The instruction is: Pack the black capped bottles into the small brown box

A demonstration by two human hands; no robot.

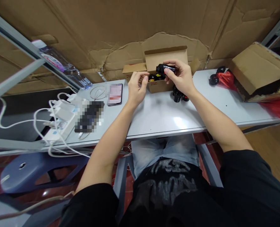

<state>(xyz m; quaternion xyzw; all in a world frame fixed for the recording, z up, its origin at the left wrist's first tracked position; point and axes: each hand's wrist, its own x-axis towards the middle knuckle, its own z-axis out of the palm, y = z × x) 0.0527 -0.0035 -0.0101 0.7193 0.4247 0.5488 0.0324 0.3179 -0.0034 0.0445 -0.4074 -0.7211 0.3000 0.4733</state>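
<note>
My right hand (179, 74) is closed around a small black cylindrical piece (162, 68) with a narrower end pointing left, held above an open cardboard box (162, 86). Its exact kind does not show. My left hand (138, 85) is at the box's left side, fingers half curled, thumb and forefinger apart, nothing visible in them. Inside the box lie several black pieces with yellow parts (152, 77). Just below my right hand, a few black pieces (177, 94) stand on the white table (159, 119) at the box's right front corner.
To the right, a larger cardboard box (253, 69) lies tipped with red plastic (227, 80) and black round pieces (214, 79) by its mouth. On the left are a phone (114, 94), a white power strip (61, 126) with cables and a plastic bottle (61, 64). A blue stool (36, 171) stands below.
</note>
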